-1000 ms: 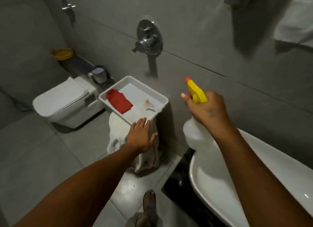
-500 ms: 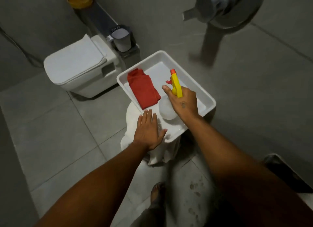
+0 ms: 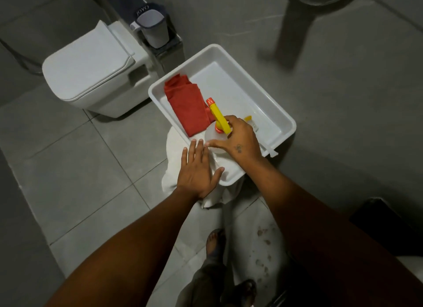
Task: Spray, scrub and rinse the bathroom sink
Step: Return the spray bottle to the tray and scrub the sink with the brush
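Observation:
A clear spray bottle (image 3: 211, 136) with a yellow and orange trigger head stands in the near corner of a white plastic tray (image 3: 281, 120). My right hand (image 3: 240, 139) is wrapped around the bottle's neck and body. Beside the bottle in the tray lies a folded red cloth (image 3: 186, 107). My left hand (image 3: 196, 171) rests flat, fingers spread, on the tray's near rim and the white cloth-covered stand (image 3: 174, 151) beneath it. A small yellow item (image 3: 248, 118) lies in the tray behind my right hand. The sink is almost out of frame at the lower right.
A white toilet (image 3: 91, 71) with closed lid sits left of the tray. A grey mug (image 3: 152, 27) stands on a ledge behind it. Grey floor tiles (image 3: 75, 160) spread to the left. My feet (image 3: 214, 245) are below, on a wet patch with dirt marks.
My right hand has carried the spray bottle from above the sink over to the tray and lowered it into the near corner. The view swung left and down. The left hand stayed put.

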